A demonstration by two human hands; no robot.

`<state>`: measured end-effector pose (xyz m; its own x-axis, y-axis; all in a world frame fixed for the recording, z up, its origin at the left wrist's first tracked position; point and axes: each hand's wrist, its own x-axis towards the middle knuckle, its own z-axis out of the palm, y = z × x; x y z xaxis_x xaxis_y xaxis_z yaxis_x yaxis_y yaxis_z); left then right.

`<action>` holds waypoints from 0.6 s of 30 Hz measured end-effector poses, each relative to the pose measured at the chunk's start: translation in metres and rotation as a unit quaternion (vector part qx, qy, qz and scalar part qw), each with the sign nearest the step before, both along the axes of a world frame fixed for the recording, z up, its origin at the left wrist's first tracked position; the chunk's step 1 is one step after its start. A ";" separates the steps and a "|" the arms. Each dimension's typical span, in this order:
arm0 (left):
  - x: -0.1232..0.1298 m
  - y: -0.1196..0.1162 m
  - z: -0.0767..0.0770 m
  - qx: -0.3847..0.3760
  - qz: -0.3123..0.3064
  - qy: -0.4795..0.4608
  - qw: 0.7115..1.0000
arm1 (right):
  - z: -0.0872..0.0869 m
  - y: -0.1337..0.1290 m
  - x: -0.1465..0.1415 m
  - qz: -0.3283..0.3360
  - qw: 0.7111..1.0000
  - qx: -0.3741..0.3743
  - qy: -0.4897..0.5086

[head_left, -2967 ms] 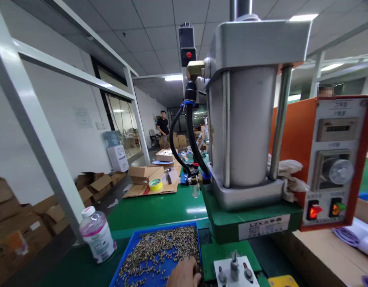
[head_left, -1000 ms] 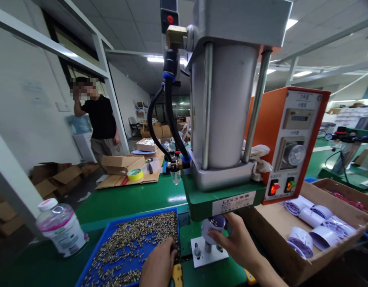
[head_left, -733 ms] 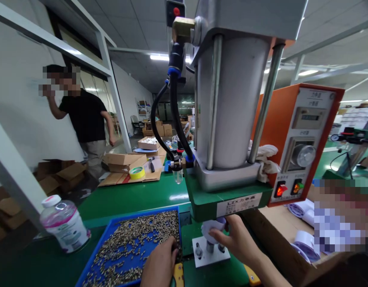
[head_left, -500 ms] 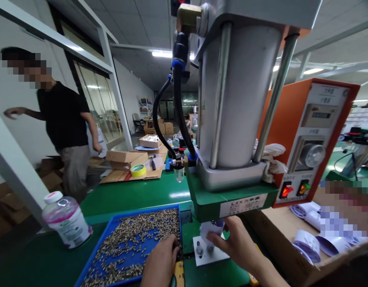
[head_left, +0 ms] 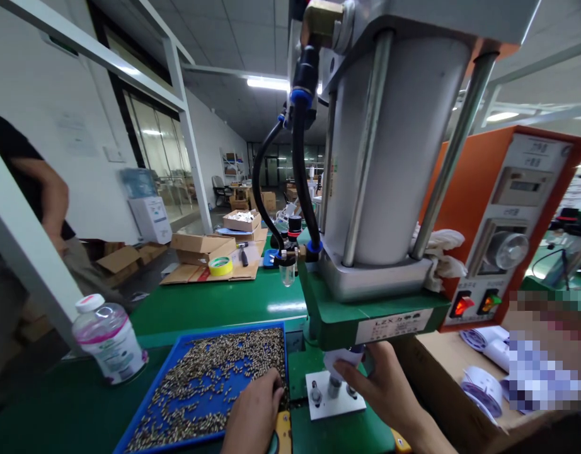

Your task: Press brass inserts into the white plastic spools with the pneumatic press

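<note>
My right hand (head_left: 382,391) grips a small white and lavender plastic part (head_left: 343,360) under the head of the green pneumatic press (head_left: 366,315). The part sits over the white fixture plate (head_left: 332,398) with its upright metal pins. My left hand (head_left: 255,413) rests at the right edge of the blue tray (head_left: 158,384), fingers curled down onto the several small brass pieces (head_left: 215,372) spread in it. Whether its fingers pinch a piece is hidden.
A plastic bottle (head_left: 109,348) stands left of the tray. An orange control box (head_left: 503,233) with lit switches hangs right of the press. A cardboard box (head_left: 465,384) with more white parts sits at right. A person in black (head_left: 21,208) stands at far left. Cartons and yellow tape (head_left: 220,267) lie behind.
The person in black has walked closer, now at the left edge. My right hand has kept the plastic part under the press head, shifting it slightly over the pins. My left hand stays on the tray.
</note>
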<state>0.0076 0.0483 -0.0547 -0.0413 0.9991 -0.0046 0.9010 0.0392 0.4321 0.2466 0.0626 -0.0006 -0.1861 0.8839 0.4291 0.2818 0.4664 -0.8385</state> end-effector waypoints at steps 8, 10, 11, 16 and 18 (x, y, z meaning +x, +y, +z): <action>-0.003 -0.004 -0.008 0.018 -0.005 -0.008 1.000 | -0.011 -0.002 -0.003 -0.047 0.988 0.074 -0.129; -0.003 -0.005 -0.008 0.023 -0.002 -0.008 1.000 | -0.012 0.000 -0.004 -0.040 0.991 0.056 -0.112; -0.003 -0.005 -0.007 0.026 -0.002 -0.009 1.000 | -0.012 0.001 -0.005 -0.035 0.994 0.029 -0.101; 0.001 -0.009 0.002 0.043 -0.006 -0.027 0.999 | -0.023 0.004 -0.008 -0.044 0.990 0.059 -0.118; 0.003 -0.013 0.007 0.055 -0.010 -0.037 0.998 | -0.034 0.002 -0.007 -0.044 0.983 0.121 -0.128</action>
<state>0.0102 0.0349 -0.0480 -0.0249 0.9945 0.1022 0.8663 -0.0295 0.4987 0.2391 0.0642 -0.0341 -0.2423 0.7788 0.5786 0.5179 0.6081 -0.6016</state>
